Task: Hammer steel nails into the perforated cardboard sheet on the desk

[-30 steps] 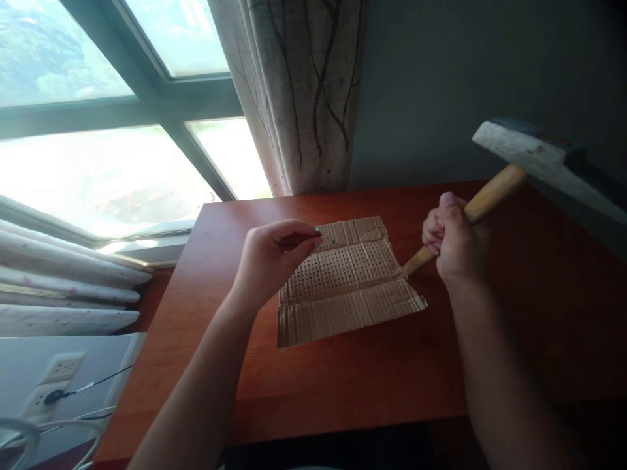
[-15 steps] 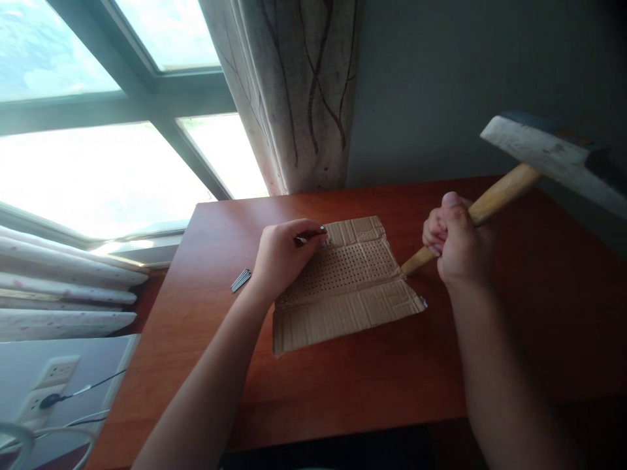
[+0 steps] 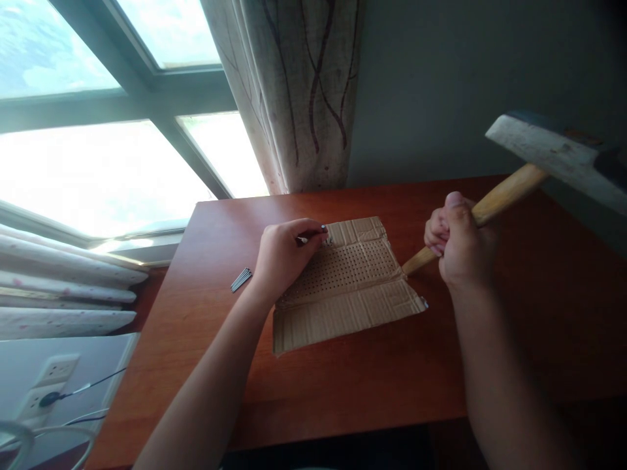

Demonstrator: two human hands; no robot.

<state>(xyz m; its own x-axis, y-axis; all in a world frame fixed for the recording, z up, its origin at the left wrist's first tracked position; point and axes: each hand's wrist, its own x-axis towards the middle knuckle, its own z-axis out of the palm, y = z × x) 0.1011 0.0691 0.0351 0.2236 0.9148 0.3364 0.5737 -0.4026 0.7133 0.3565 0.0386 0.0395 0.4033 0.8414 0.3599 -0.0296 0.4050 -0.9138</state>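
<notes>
Clenching the hammer, my right hand could, with one misaimed swing, bruise my left hand, which pinches a nail over perforated cardboard.

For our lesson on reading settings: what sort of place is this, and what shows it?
Probably a room in a home, judging by the pale fabric curtain with dark branching lines, the grey-framed glass window and the white wall sockets.

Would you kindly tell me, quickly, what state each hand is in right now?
Left hand: closed in a pinch on what looks like a nail, above the cardboard.
Right hand: closed, holding the hammer.
</notes>
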